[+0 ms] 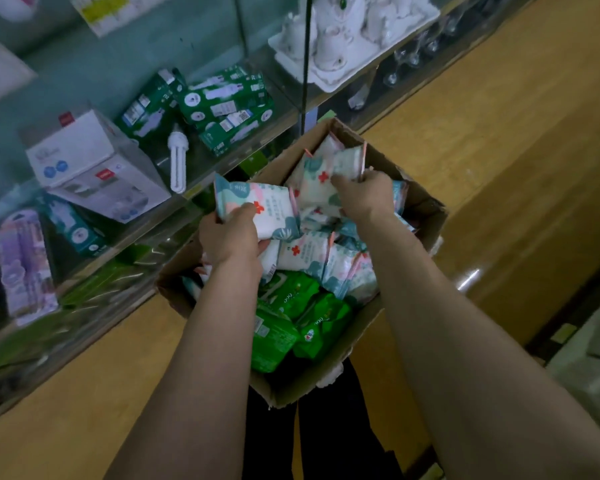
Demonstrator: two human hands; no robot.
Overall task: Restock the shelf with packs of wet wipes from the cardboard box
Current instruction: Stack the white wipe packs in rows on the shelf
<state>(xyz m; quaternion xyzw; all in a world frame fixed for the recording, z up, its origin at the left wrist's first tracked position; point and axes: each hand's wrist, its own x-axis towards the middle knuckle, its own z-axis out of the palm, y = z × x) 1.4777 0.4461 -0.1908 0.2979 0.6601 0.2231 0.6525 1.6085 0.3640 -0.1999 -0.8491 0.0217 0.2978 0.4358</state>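
Left hand [231,233] fingers clamped on one white wipes pack [260,209]; right hand [364,194] fingers clamped on another pack [326,171], both above the cardboard box [426,216].

Red cross sign on white wipes packs [278,206]; QR code on green box [234,121]; other print illegible.
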